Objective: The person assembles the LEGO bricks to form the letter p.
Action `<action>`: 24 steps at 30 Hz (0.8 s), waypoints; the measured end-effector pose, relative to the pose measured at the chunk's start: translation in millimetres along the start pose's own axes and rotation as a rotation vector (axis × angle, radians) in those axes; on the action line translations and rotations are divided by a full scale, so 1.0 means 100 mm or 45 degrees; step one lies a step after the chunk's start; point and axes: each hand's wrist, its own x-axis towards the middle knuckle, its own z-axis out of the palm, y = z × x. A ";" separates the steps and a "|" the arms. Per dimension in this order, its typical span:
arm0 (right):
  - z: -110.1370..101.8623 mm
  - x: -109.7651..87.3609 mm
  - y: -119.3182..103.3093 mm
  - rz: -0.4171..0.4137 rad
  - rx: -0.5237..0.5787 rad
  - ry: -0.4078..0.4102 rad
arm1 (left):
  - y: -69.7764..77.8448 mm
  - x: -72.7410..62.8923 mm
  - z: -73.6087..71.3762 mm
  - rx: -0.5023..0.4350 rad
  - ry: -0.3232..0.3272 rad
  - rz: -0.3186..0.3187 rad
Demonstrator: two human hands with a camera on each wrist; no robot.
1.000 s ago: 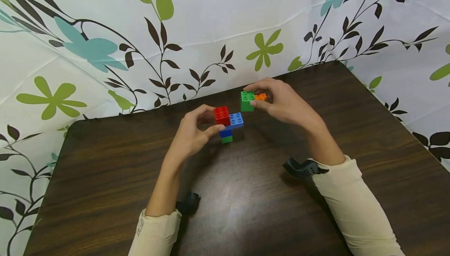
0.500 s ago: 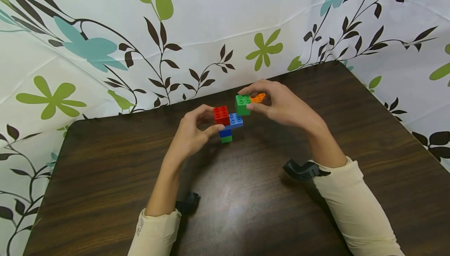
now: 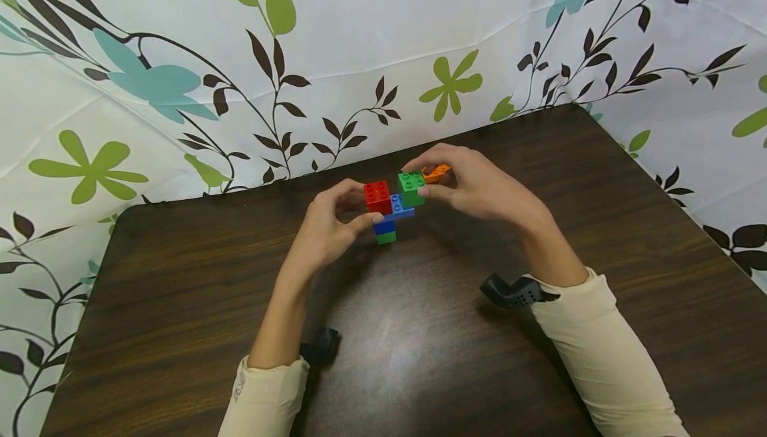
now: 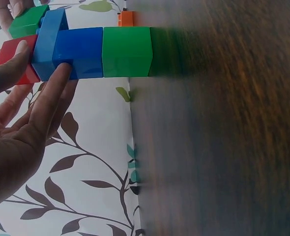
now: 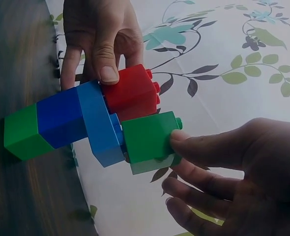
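Observation:
A stack stands on the dark table: a green brick [image 4: 127, 51] at the bottom, a dark blue brick [image 5: 61, 117], a lighter blue brick [image 3: 398, 206] jutting right, and a red brick [image 3: 377, 197] on its left part. My left hand [image 3: 328, 227] steadies the stack, thumb on the red brick and fingers against the blue bricks. Thumb and fingers of my right hand [image 3: 479, 180] pinch another green brick [image 3: 411, 188] right at the studs of the jutting blue part, beside the red brick. It looks slightly tilted in the right wrist view.
An orange piece [image 3: 436, 173] shows through the gap of the right hand, and the left wrist view has an orange piece [image 4: 126, 18] near the table's far edge. A patterned cloth [image 3: 359, 24] hangs behind the wood-grain table [image 3: 210, 304].
My right hand has moved left and nearer with the green brick, bringing it from beside the stack to over the jutting blue brick. The left hand and the stack have stayed put.

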 end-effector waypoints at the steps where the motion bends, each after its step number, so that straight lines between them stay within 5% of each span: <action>1: 0.00 0.00 0.00 -0.004 -0.004 0.000 | 0.00 0.00 0.00 -0.001 -0.002 0.001; 24: 0.01 -0.04 -0.05 -0.021 -0.100 0.025 | 0.00 0.00 0.00 -0.001 0.002 -0.003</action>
